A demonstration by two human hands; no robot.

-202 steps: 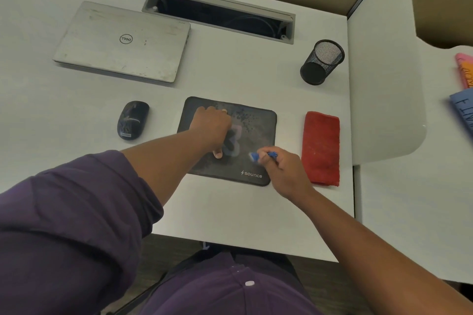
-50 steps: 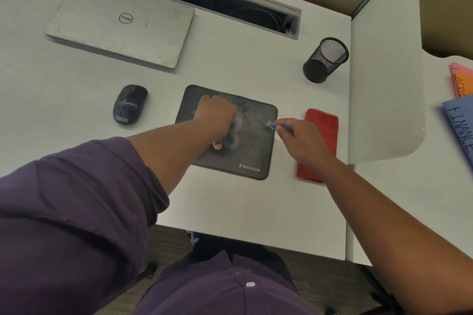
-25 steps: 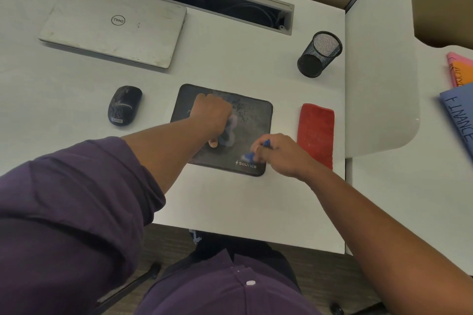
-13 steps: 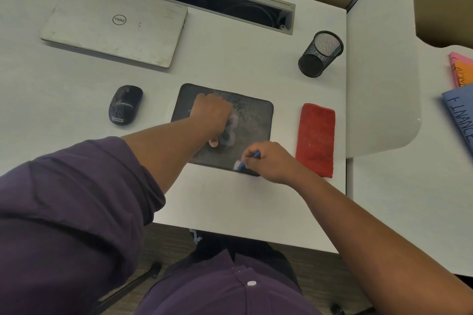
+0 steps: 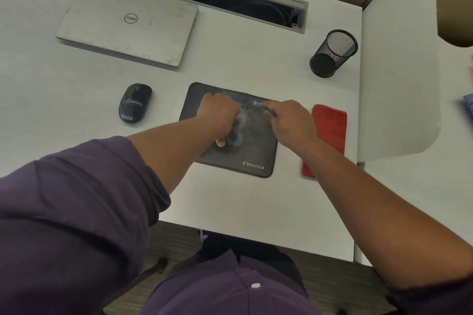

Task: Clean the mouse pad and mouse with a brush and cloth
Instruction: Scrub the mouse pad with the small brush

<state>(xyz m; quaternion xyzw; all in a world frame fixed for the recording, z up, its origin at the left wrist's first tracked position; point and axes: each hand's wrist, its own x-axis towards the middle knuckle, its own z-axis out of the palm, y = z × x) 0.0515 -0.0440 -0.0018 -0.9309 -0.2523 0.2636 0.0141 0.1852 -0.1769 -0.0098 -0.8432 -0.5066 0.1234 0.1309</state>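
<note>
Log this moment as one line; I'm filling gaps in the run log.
stage: brushing mouse pad | right hand: grips brush | left hand: steadies pad | cloth: beside pad, untouched | mouse: untouched

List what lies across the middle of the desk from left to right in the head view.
mouse → left hand on the mouse pad → right hand holding the brush → red cloth

Even, soft overhead light, faint shadows; wide-angle bending at edges, slight motion blur.
</note>
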